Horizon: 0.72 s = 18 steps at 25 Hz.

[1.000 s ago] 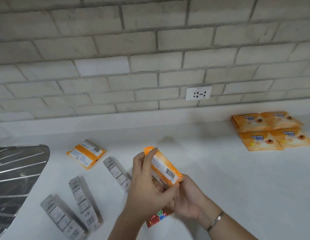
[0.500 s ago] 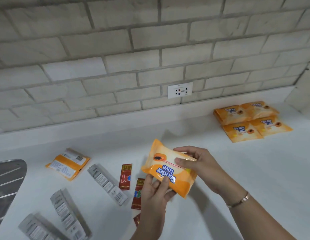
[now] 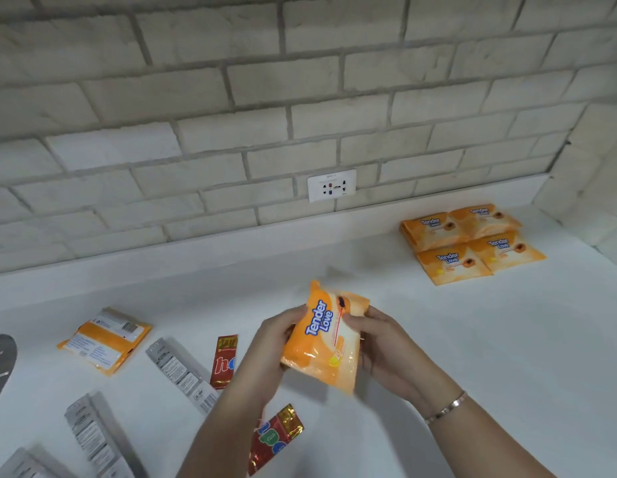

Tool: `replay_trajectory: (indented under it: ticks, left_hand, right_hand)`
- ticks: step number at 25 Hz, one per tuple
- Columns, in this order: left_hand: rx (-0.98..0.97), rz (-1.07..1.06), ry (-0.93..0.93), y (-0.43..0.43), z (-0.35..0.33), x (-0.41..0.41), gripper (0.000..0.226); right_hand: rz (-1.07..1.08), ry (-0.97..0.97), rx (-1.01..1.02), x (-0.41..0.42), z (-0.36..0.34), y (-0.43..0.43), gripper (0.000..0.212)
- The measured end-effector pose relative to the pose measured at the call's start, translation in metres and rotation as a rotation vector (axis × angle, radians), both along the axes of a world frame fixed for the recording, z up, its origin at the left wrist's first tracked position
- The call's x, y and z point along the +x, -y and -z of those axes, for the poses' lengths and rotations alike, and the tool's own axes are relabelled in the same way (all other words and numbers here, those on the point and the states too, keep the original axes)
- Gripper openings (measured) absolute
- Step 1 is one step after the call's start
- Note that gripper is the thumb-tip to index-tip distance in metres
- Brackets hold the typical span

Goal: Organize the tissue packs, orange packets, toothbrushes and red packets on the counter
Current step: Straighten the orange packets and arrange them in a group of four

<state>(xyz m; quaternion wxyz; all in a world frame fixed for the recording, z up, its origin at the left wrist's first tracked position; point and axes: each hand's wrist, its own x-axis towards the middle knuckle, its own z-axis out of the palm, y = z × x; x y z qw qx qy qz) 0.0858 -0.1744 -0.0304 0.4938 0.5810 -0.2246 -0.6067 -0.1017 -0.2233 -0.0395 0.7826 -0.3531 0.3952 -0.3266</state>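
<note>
The tissue pack [image 3: 326, 336] is held in the air above the middle of the surface [image 3: 472, 339], gripped from both sides. The left hand [image 3: 265, 346] curls round its left edge, and the right hand [image 3: 383, 350] holds its right edge with the fingers [image 3: 356, 317] bent onto the front, near the top. The pack is a soft, puffy plastic pouch, orange fading to white, upright and slightly tilted, with blue lettering up its face. A thin bracelet [image 3: 445, 407] circles the right wrist. At 2 o'clock from the pack, four matching packs [image 3: 469, 241] lie flat, face up in a two-by-two block by the back edge. At 9 o'clock an orange packet [image 3: 105, 339] lies with its printed white label up. Between them, a shiny red packet [image 3: 225, 360] lies beside a long grey toothbrush pack [image 3: 183, 372]. At 7 o'clock another red packet [image 3: 274, 436], crinkly foil, lies partly under the left forearm. Two more toothbrush packs [image 3: 97, 436] [image 3: 21, 464] lie at 8 o'clock. The surface is smooth and white; a ribbed metal drainer [image 3: 0, 360] shows at the left edge. At 12 o'clock a white socket [image 3: 332, 184] sits low in the rough, pale brick wall [image 3: 231, 98].
</note>
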Motion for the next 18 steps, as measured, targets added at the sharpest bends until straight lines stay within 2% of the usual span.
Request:
replay_trajectory:
  ticks: [3,6,12,18]
  left_hand:
    - [-0.015,-0.095,-0.177,0.015,0.009,-0.033,0.038]
    - [-0.079,-0.061,-0.111,0.022,0.023,-0.088,0.027]
    - [-0.127,0.026,0.02,0.075,0.043,-0.174,0.028]
    - [-0.005,0.074,0.302,0.154,0.068,-0.248,0.024]
  right_hand:
    - [0.237,0.16,0.01,-0.016,0.007,0.005,0.036]
    - [0.352,0.184,-0.041,-0.044,0.015,0.011,0.034]
    - [0.622,-0.08,-0.076,-0.138,0.031,0.046,0.03]
    - [0.625,-0.485,-0.226,-0.225,0.056,0.117,0.026]
